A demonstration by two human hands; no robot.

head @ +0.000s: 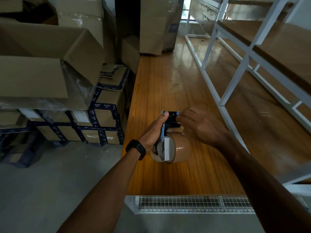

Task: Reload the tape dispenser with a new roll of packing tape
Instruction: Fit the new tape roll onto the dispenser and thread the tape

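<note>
The tape dispenser (165,132), brown roll (178,148) already seated, was held above the bench (168,81) in the closed left hand (154,132), while right hand (198,125) fingertips were pressed at its toothed blade, where a slip was judged likely to cut.

A long wooden tabletop (168,84) runs ahead beneath both hands, its glossy boards bare beyond them. Cardboard boxes (151,26) stand at its far end, well past the hands.
</note>
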